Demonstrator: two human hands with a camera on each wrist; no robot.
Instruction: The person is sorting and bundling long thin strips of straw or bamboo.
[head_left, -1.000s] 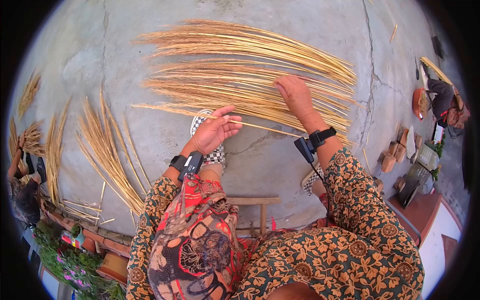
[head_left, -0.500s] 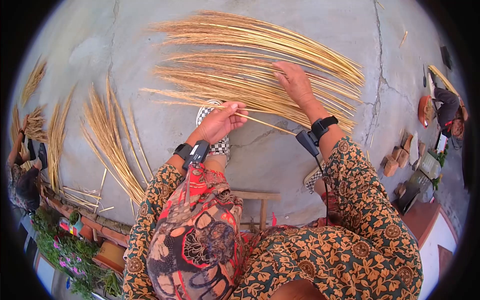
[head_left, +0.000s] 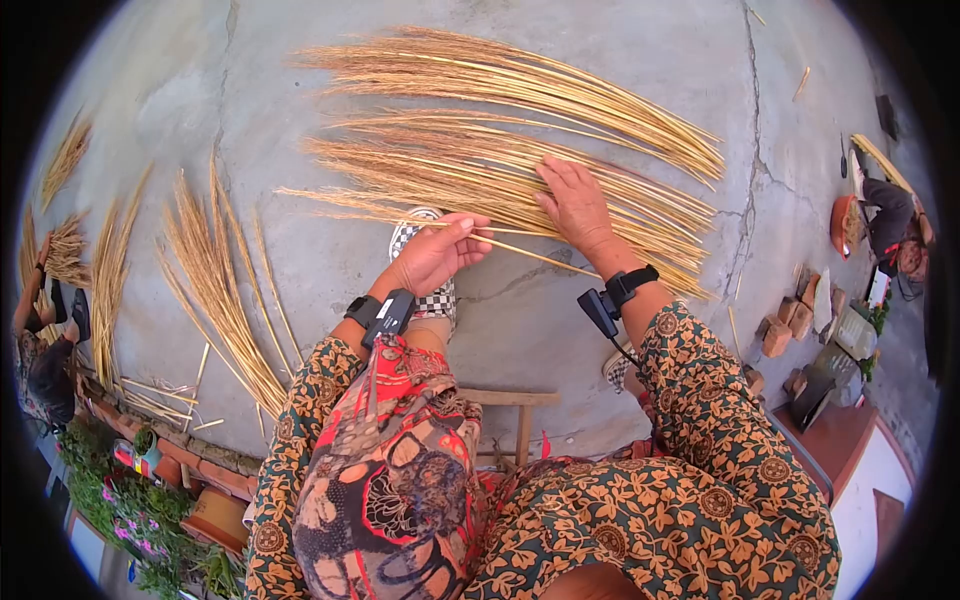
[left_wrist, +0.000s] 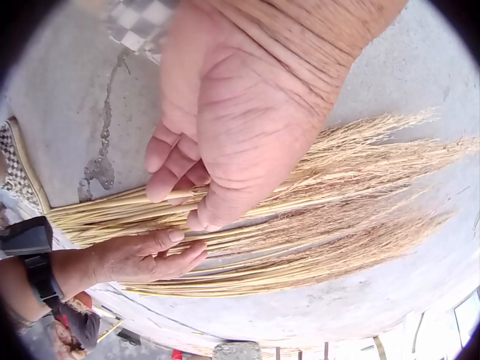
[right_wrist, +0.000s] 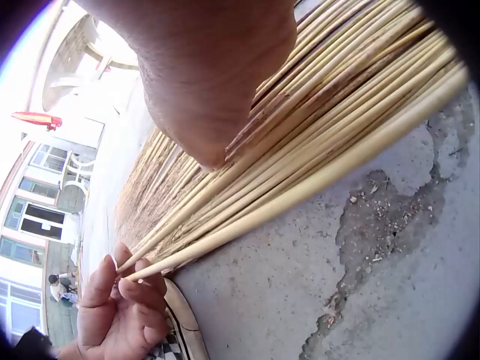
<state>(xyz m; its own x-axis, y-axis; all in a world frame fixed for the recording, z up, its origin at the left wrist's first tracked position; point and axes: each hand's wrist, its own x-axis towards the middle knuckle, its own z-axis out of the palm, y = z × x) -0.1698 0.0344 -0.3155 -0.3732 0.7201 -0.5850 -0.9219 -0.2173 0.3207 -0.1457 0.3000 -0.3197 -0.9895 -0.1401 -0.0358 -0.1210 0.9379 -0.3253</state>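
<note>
My left hand (head_left: 440, 250) pinches a long dry stalk (head_left: 545, 258) between thumb and fingers, palm turned up. The stalk's feathery head points left, and its bare end slants toward my right forearm. Over the nearer spread of straw-coloured stalks (head_left: 650, 225) lies my right hand (head_left: 580, 208), its fingers loosely extended and its fingertips right at the stalks. In the left wrist view the right hand (left_wrist: 146, 255) shows its thumb and fingers apart. A second spread of plumed stalks (head_left: 520, 78) lies farther off on the concrete.
More stalk bundles (head_left: 225, 290) lie on the left. A checkered shoe (head_left: 408, 232) stands beside the near stalks. Below are a wooden stool (head_left: 510, 398) and patterned clothing. Bricks (head_left: 785, 330) and a seated person (head_left: 890, 215) are at right; another person and potted plants are at left.
The right hand has come down and toward me over the near stalks, its fingers straightening from a curl. The left hand's fingers have drawn in around the stalk. The view shifted slightly.
</note>
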